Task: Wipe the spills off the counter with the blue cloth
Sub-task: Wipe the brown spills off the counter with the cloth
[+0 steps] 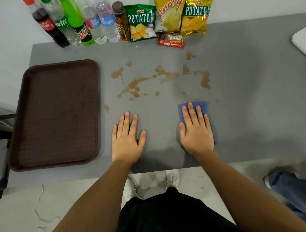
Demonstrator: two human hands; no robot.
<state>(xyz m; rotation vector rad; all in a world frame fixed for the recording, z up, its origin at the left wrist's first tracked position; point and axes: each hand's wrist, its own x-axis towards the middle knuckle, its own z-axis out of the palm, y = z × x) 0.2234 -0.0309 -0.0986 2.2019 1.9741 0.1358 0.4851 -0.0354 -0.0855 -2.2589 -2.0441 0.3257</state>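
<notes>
Brown spills (137, 84) are scattered across the middle of the grey counter (255, 94), from left of centre to a patch (205, 79) on the right. A folded blue cloth (203, 106) lies near the counter's front edge, just below the spills. My right hand (196, 132) lies flat on the cloth, fingers spread, covering most of it. My left hand (126, 137) rests flat on the bare counter to the left of the cloth, holding nothing.
A dark brown tray (58, 113) sits at the left. Several drink bottles (80, 21), chip bags (170, 15) and a chocolate bar pack (171, 40) line the back wall. A white board corner (304, 41) juts in at right. Another person's leg (298, 192) stands at lower right.
</notes>
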